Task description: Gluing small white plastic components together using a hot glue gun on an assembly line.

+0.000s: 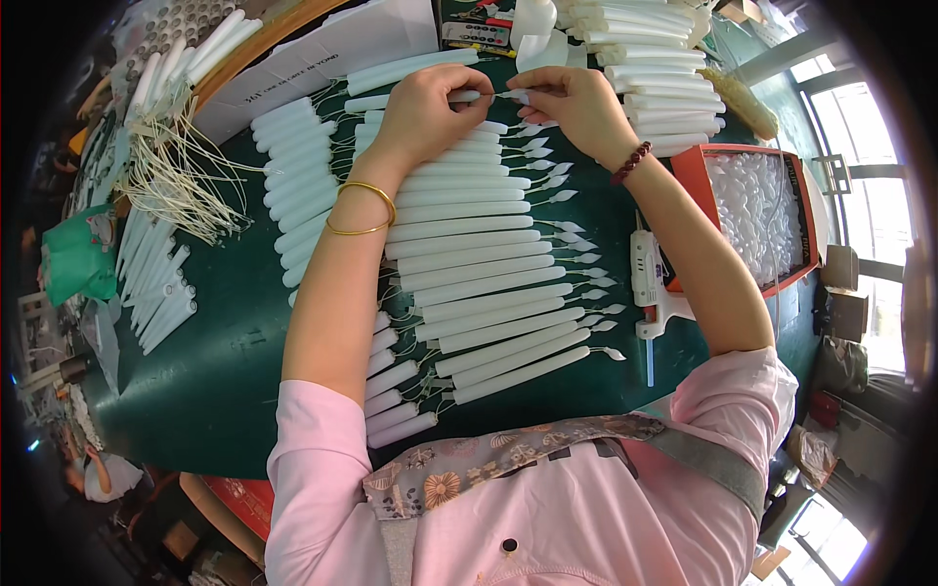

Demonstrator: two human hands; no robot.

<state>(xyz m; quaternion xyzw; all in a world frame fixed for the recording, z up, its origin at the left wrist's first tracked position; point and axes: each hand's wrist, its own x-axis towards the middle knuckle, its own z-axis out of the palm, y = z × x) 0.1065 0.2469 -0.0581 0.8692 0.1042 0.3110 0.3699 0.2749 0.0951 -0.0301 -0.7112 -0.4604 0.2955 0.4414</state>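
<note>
Rows of white taper candles [469, 237] lie side by side on a dark green table, most with a flame-shaped tip [564, 196] on thin wires at the right end. At the far end of the row, my left hand [420, 112] is closed around the end of a candle [463, 97]. Facing it, my right hand [576, 105] pinches a small white flame tip [519, 97] between thumb and fingers, close to that candle's end. Fingers partly hide the join between them. Shorter white tubes [298, 186] lie left of the candles, linked by wires.
Right of the candles lies a white glue gun [647, 278] with a blue stick. Beyond my right forearm stands an orange-red box [692, 176] of flame tips. White tapers [669, 98] are stacked far right. Cream wires [186, 171] and loose tubes [156, 283] lie left.
</note>
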